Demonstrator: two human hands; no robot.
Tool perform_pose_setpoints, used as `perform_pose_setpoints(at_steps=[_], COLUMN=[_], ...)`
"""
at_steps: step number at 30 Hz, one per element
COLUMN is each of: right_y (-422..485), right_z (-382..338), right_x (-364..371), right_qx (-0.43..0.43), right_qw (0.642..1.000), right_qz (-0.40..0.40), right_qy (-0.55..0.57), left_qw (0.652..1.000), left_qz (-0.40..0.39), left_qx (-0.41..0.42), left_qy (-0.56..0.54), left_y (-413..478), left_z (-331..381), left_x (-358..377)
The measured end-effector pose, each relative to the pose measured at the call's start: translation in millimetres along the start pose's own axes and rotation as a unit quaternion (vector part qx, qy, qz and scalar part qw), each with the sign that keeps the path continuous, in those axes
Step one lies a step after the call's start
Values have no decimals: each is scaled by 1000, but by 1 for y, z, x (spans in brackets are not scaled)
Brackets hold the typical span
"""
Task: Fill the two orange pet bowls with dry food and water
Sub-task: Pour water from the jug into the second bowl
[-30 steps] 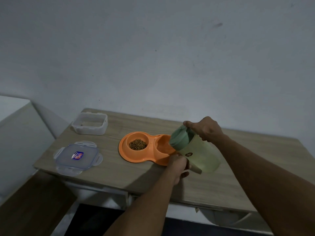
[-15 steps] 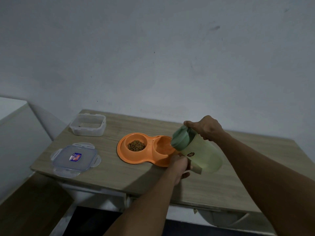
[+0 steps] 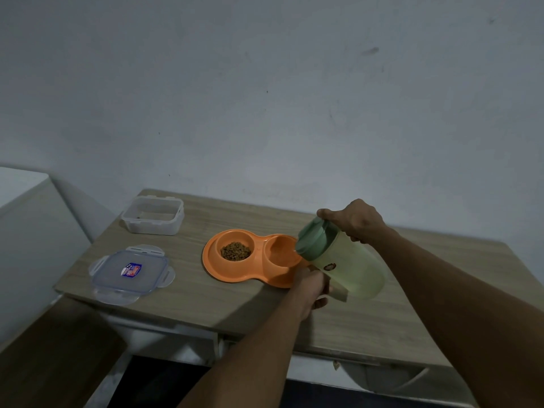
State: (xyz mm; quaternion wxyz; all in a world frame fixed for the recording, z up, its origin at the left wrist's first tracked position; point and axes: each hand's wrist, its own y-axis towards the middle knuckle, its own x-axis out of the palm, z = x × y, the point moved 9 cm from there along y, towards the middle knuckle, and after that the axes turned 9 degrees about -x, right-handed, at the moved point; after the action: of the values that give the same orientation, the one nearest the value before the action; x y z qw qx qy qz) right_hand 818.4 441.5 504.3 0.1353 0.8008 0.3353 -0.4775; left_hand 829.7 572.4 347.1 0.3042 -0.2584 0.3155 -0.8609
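An orange double pet bowl (image 3: 214,264) lies on the wooden table (image 3: 206,301). Its left bowl holds brown dry food (image 3: 235,250); its right bowl (image 3: 279,250) looks wet or bare inside. A pale green jug (image 3: 344,267) with a darker green lid is tilted, its mouth over the right bowl's edge. My right hand (image 3: 354,220) grips the jug near its lid. My left hand (image 3: 312,285) is closed around the jug's handle below, next to the orange rim.
A clear plastic container (image 3: 153,214) stands at the table's back left, almost bare inside. Its blue-tinted lid (image 3: 131,272) lies flat near the front left corner. A white wall is behind; a white surface (image 3: 20,184) sits left of the table.
The jug has stayed tilted over the right bowl with both hands on it. The view shifted slightly to the right; nothing else moved.
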Motion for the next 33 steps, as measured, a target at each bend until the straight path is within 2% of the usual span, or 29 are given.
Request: perform_pose_setpoints(at_steps=[33], right_y=[1], right_z=[-6], right_x=[-4], right_qx=[-4], right_qw=[1000], right_qz=[-3], right_qy=[-7], left_qw=[1000], left_qz=[3], left_qx=[-3], left_qy=[5], left_y=[1], left_z=[2], left_x=[-1])
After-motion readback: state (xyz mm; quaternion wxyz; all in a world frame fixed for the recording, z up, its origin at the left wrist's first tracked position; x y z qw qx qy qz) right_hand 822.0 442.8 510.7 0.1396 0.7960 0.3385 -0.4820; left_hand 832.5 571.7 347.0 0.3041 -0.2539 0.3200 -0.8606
